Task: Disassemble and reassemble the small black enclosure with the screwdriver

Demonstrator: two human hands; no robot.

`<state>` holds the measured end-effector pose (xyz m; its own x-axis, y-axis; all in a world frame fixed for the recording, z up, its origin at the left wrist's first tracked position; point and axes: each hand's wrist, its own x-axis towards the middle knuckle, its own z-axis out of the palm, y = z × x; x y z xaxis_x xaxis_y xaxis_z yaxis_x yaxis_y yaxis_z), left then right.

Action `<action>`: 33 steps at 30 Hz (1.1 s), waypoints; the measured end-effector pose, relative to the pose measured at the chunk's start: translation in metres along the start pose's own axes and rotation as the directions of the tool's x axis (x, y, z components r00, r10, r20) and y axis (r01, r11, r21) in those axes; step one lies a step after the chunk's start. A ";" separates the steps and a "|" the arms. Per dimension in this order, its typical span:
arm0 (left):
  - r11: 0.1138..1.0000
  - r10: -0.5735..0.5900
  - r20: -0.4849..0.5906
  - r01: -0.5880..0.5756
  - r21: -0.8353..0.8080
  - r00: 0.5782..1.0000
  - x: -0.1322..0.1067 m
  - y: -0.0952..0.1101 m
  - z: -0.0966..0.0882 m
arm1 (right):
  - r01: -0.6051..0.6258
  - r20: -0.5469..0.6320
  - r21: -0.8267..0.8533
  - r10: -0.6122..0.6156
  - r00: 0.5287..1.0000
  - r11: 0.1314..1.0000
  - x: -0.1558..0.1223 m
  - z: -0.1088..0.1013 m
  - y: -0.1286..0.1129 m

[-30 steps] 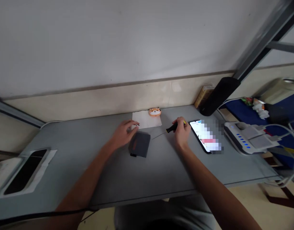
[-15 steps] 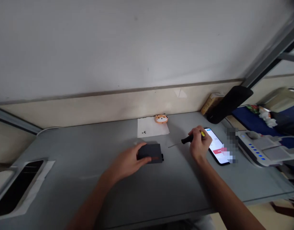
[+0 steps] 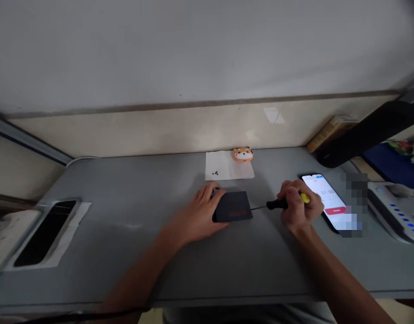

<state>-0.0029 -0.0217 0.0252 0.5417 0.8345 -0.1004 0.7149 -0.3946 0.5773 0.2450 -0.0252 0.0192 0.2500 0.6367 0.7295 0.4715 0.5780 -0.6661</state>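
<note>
A flat black box with a red mark on top lies on the grey table. My left hand rests on its left edge, fingers curled around it. My right hand is closed round a screwdriver with a black handle and yellow cap. Its thin shaft points left and its tip reaches the box's right edge. Behind the box, a white paper sheet holds several tiny black screws.
An orange animal-shaped figure sits on the paper's far corner. A lit phone lies right of my right hand. A dark phone on white paper is far left. A black lamp arm, a book and a white device stand at the right.
My left hand left the paper, took the box and turned it flat. My right hand brought the screwdriver tip to the box's right edge. The camera moved closer.
</note>
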 end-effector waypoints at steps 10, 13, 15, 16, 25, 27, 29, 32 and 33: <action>0.999 0.049 -0.067 -0.048 0.006 0.997 0.008 -0.002 0.014 | 0.104 -0.240 -0.076 -0.119 0.963 0.992 0.014 -0.004 -0.002; 0.999 0.035 -0.077 -0.034 0.010 0.996 0.010 0.000 0.016 | 0.108 -0.232 -0.053 -0.118 0.966 0.993 0.012 -0.003 -0.005; 0.999 0.043 -0.075 -0.043 0.001 0.996 0.009 0.001 0.016 | 0.103 -0.155 -0.039 -0.108 0.982 0.994 0.010 -0.001 -0.006; 0.998 0.055 -0.068 -0.056 -0.004 0.996 0.009 0.001 0.015 | 0.100 -0.113 -0.028 -0.103 0.988 0.995 0.009 -0.001 -0.007; 0.995 0.069 0.045 -0.065 -0.071 0.997 -0.001 -0.003 -0.006 | 0.022 0.019 0.082 -0.024 1.000 0.996 0.005 -0.001 -0.013; 0.994 0.068 0.052 -0.063 -0.094 0.996 -0.001 -0.004 -0.009 | 0.011 0.091 0.107 -0.021 0.996 0.994 0.006 0.001 -0.016; 0.992 0.056 0.055 -0.050 -0.115 0.997 -0.002 -0.004 -0.011 | 0.021 0.190 0.141 -0.048 0.981 0.990 0.004 0.006 -0.020; 0.990 0.034 0.053 -0.026 -0.138 0.998 -0.004 -0.003 -0.013 | 0.052 0.333 0.177 -0.110 0.937 0.983 0.000 0.013 -0.025; 0.990 0.031 0.052 -0.024 -0.142 0.998 -0.004 -0.003 -0.014 | 0.066 0.367 0.177 -0.128 0.921 0.982 -0.002 0.015 -0.026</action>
<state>-0.0135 -0.0189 0.0356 0.5860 0.8008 -0.1240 0.6316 -0.3555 0.6890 0.2189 -0.0341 0.0328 -0.1400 0.7001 0.7002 0.3300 0.6997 -0.6336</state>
